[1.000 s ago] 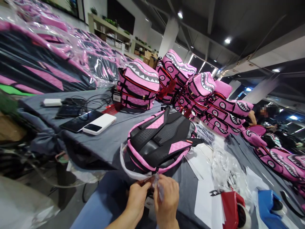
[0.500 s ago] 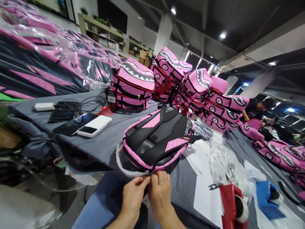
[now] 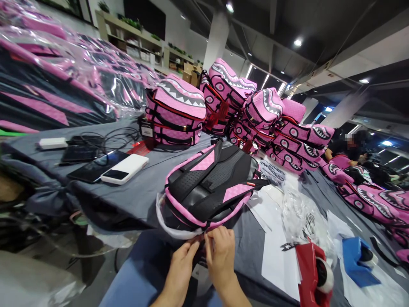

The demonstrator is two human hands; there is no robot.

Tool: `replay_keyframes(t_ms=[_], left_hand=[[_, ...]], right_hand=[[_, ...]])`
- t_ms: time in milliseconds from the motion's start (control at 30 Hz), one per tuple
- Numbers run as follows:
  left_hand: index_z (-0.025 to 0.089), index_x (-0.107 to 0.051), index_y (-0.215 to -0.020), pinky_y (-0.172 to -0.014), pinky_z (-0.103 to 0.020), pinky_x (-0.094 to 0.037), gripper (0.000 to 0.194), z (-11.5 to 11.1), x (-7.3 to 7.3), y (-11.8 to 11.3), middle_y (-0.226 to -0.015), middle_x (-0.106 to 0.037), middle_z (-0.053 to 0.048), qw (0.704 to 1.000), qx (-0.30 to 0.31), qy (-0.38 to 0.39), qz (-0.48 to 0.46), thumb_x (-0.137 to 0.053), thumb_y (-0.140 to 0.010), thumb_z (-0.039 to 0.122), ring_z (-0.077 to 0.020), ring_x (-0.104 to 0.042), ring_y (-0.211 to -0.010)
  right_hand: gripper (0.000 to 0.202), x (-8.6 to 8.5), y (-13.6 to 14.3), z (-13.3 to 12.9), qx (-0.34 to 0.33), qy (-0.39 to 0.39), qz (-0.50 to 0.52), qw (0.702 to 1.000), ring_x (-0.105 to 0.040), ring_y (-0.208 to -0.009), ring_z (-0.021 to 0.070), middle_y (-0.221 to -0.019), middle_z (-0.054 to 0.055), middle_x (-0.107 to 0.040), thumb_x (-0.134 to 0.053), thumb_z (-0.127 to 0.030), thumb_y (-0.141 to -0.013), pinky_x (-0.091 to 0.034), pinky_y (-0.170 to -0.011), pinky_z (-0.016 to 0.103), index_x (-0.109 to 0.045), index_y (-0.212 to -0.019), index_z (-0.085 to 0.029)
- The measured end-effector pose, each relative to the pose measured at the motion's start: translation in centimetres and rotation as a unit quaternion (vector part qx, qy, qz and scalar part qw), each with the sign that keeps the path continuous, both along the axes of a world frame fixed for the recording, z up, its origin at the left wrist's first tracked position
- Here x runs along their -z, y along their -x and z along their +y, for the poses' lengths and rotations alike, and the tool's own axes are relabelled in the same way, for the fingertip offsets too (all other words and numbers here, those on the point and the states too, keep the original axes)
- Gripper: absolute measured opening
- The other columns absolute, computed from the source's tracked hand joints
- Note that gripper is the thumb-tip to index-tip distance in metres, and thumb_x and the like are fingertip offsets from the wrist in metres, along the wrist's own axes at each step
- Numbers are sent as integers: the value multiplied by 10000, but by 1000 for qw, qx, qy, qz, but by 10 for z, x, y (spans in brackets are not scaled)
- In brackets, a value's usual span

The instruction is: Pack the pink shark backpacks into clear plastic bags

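Note:
A pink and black backpack (image 3: 204, 183) lies on the dark table cover with its padded back and straps facing up. White wrapping (image 3: 162, 221) curls round its near left corner. At the bag's near edge, my left hand (image 3: 182, 264) and my right hand (image 3: 221, 253) are close together, both closed with fingertips pinched. Whatever is between the fingers is too small and too covered to name. A pale flat piece (image 3: 201, 273) shows below, between my wrists.
Pink shark-mouth backpacks (image 3: 179, 106) are piled behind. A white power bank (image 3: 124, 169), phone and cables lie left. On the right are paper sheets (image 3: 277, 260), clear plastic bags (image 3: 303, 213), a red tape dispenser (image 3: 308, 273) and a blue one (image 3: 358, 260). A person (image 3: 345, 147) is far right.
My right hand has shifted slightly right and up, opening a small gap from my left hand, which has turned a little. The backpack stays nearly in place.

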State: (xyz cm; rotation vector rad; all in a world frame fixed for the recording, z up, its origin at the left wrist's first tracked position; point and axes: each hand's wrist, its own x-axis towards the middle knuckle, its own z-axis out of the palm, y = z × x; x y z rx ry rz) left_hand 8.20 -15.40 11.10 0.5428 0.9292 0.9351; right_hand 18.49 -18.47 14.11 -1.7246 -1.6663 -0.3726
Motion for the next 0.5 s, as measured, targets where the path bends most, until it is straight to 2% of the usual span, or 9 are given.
replay_keyframes(t_ms=[133,267,367,500], left_hand=[[202,-775,-904,-1055,-414,-518,476,-1,-1,-16,-1117,-776,-94,991,45,34,-122,-941,-520,429,-332,-661,-1194],[177,-774,-919,-1037,-336,-537,501,-4,1,-22,-1108,-775,-100,976,46,79,-198,-976,-485,324,-302,-655,-1214],[163,-773,-873,-970,-323,-571,558,-3,7,-24,-1016,-788,-94,976,24,99,-190,-1002,-415,385,-299,-691,-1136],[146,-738,-764,-845,-280,-590,564,0,9,-25,-851,-780,-61,986,18,82,-143,-1020,-338,383,-248,-739,-923]], right_hand=[[200,-11,-1,2,-2,22,67,997,-570,-643,150,-693,-33,-644,-535,-155,-919,-337,-665,302,-557,-731,-219],[216,-11,-2,1,28,19,78,996,-564,-620,166,-660,-20,-653,-536,-181,-919,-342,-631,297,-583,-713,-228],[199,-8,-1,1,41,33,80,995,-569,-620,167,-682,-18,-671,-535,-169,-935,-355,-635,294,-620,-765,-226],[145,-10,-4,-1,91,23,-16,995,-607,-762,220,-791,19,-696,-556,-142,-928,-377,-700,332,-637,-844,-228]])
